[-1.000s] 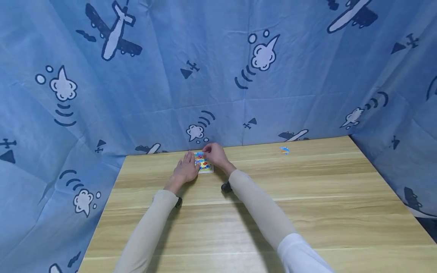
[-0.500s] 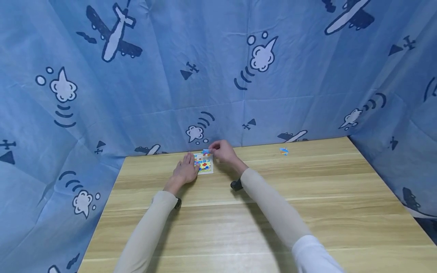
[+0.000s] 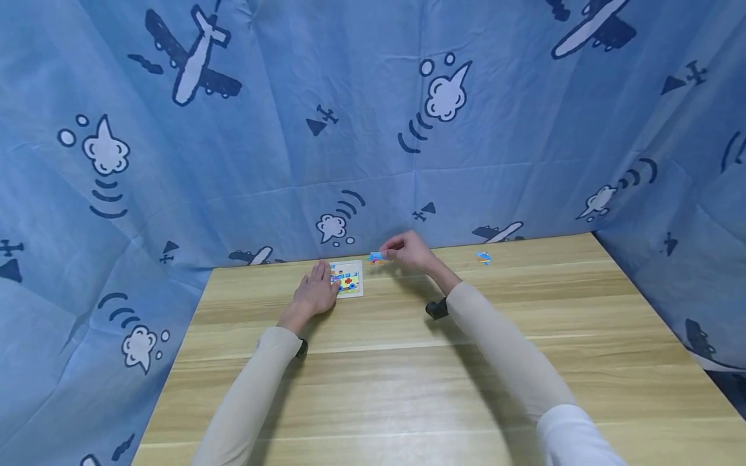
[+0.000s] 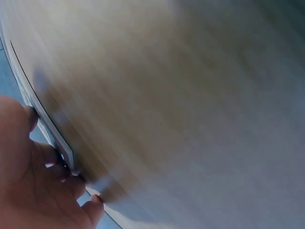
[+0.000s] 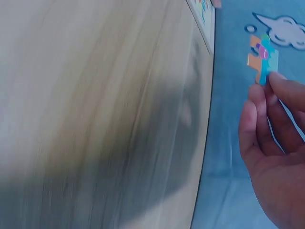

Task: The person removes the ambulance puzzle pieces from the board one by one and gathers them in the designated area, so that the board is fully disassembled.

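My left hand (image 3: 315, 289) rests along the left side of a small jigsaw puzzle (image 3: 348, 281), thumb over its lower part and fingers reaching to its far edge. The puzzle shows a yellow vehicle with a red cross in a pale frame; its upper part is bare white, and its left side is hidden by the hand. Right of the puzzle, my right hand (image 3: 410, 252) pinches a puzzle piece (image 5: 263, 59) between thumb and fingertips. That piece is blue and orange with a purple figure. In the left wrist view the fingers (image 4: 47, 155) lie at the frame's edge.
Another blue and orange puzzle piece (image 3: 483, 258) lies on the wooden table (image 3: 373, 388), farther right near the back edge. A blue curtain (image 3: 373, 129) printed with planes hangs right behind that edge and along both sides.
My right hand has moved right, away from the puzzle's top right, carrying the pinched piece; white backing now shows at the top of the puzzle. The left hand has stayed in place.
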Demonstrator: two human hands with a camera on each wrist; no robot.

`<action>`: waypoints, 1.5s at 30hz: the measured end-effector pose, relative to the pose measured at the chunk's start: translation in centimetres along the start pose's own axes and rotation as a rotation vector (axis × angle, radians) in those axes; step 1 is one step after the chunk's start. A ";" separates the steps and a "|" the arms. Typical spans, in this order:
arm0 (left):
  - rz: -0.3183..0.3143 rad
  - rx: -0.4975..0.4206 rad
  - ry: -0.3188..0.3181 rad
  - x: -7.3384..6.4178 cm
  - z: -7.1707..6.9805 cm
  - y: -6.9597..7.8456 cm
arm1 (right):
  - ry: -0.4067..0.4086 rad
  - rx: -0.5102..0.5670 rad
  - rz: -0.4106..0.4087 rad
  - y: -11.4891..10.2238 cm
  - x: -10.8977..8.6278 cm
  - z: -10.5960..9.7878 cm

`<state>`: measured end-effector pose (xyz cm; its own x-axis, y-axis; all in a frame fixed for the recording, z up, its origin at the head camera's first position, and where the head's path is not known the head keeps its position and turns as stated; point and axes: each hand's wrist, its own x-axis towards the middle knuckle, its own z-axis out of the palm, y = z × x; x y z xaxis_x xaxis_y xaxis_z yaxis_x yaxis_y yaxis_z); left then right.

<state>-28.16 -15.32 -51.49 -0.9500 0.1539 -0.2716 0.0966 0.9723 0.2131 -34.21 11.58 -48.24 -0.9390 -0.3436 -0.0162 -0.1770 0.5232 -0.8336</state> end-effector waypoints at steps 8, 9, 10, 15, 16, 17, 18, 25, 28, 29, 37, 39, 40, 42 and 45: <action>0.004 0.010 -0.011 -0.1 0.1 0.0 | -0.027 -0.007 0.053 2.4 -1.5 -3.5; 0.003 0.012 -0.011 -0.1 0.1 0.0 | -0.027 -0.015 0.056 2.7 -1.7 -4.0; 0.004 0.013 -0.009 -0.1 0.1 0.0 | -0.027 -0.020 0.063 3.0 -1.8 -4.5; 0.003 0.029 -0.003 -0.2 0.0 -0.1 | -0.016 -0.029 0.062 4.4 -2.3 -6.7; 0.005 0.028 -0.003 -0.2 -0.1 -0.1 | -0.016 -0.030 0.065 4.7 -2.4 -7.2; 0.005 0.028 -0.003 -0.3 -0.1 -0.2 | -0.015 -0.037 0.072 5.0 -2.5 -7.6; 0.004 0.026 -0.002 -0.3 -0.1 -0.3 | -0.016 -0.044 0.080 5.2 -2.7 -7.9; 0.003 0.020 0.006 -0.4 -0.2 -0.6 | 0.013 -0.178 0.155 7.2 -3.7 -10.6; 0.004 0.027 0.000 -0.3 -0.2 -0.5 | 0.009 -0.209 0.179 8.1 -4.1 -11.5; 0.003 0.031 -0.003 -0.3 -0.2 -0.4 | 0.009 -0.213 0.187 8.4 -4.2 -11.8; 0.002 0.033 0.000 -0.3 0.0 -0.1 | 0.024 -0.272 0.194 9.7 -4.7 -12.7; 0.002 0.034 0.000 -0.2 0.1 0.0 | 0.027 -0.287 0.205 10.0 -4.8 -12.8; 0.002 0.030 0.000 -0.2 0.1 0.0 | 0.026 -0.296 0.212 10.1 -4.7 -12.8; 0.002 0.022 0.000 -0.2 0.2 0.1 | 0.023 -0.315 0.229 10.3 -4.7 -12.8; 0.002 0.018 -0.001 -0.2 0.3 0.2 | 0.010 -0.340 0.250 10.3 -4.6 -12.7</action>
<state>-27.89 -15.13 -51.65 -0.9495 0.1561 -0.2722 0.1038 0.9749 0.1969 -35.47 28.48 -49.73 -0.9680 -0.1662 -0.1883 -0.0285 0.8175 -0.5752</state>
